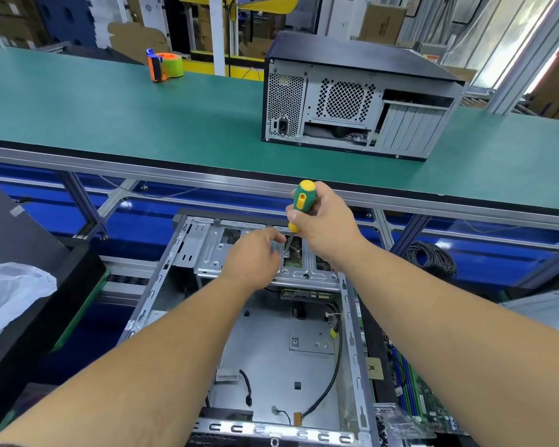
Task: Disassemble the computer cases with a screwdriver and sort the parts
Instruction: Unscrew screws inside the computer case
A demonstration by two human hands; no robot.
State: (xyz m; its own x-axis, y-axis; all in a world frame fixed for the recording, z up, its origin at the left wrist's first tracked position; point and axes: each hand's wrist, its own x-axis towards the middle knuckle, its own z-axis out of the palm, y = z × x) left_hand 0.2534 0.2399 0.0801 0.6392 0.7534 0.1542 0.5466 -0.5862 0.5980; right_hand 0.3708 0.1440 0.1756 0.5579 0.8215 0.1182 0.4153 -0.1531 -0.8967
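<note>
An opened computer case (155,285) lies below me with its bare metal floor, loose cables and a silver drive cage (207,250) at its far end. My right hand (326,221) grips a green and yellow screwdriver (304,196), held upright with its tip on a screw (286,253) in the drive cage. My left hand (252,256) rests on the cage just left of the screw, its fingertips beside the shaft; I cannot tell whether they pinch anything. A second, closed computer case (362,95) stands on the green conveyor belt beyond.
The green conveyor (142,114) runs across the view with an orange tape dispenser (163,66) on it. A motherboard (413,395) lies to the right of the open case. A coil of black cable (431,256) sits at right, a dark panel (23,285) and white plastic bag (10,295) at left.
</note>
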